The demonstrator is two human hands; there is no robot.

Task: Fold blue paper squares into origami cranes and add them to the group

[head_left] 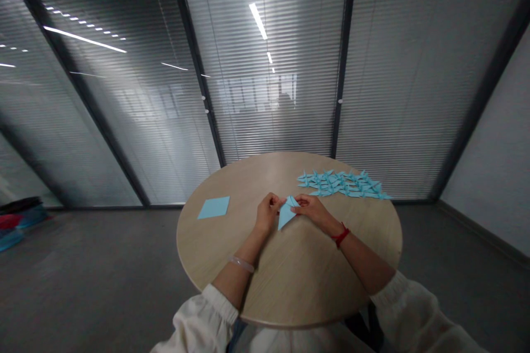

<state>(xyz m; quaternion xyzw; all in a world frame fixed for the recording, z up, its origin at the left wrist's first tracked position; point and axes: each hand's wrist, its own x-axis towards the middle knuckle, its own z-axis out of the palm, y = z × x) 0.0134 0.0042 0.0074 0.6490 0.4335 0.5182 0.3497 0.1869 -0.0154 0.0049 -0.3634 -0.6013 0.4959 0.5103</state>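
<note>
Between my two hands is a partly folded piece of light blue origami paper [286,214], with a long point facing me and creased flaps at its top. My left hand [268,212] pinches its left edge, thumb and fingers closed. On the other side, my right hand [311,209] grips the upper right edge between thumb and fingers. The paper is at the middle of the round wooden table [290,287], just over or on the surface; I cannot tell which. Part of its edges is hidden by my fingertips.
Many folded blue paper cranes [342,184] lie in a cluster at the table's back right. Flat blue paper [214,207] rests at the left. Beyond the table stands a glass partition with blinds [273,121]. Red and blue items [20,220] sit on the floor far left.
</note>
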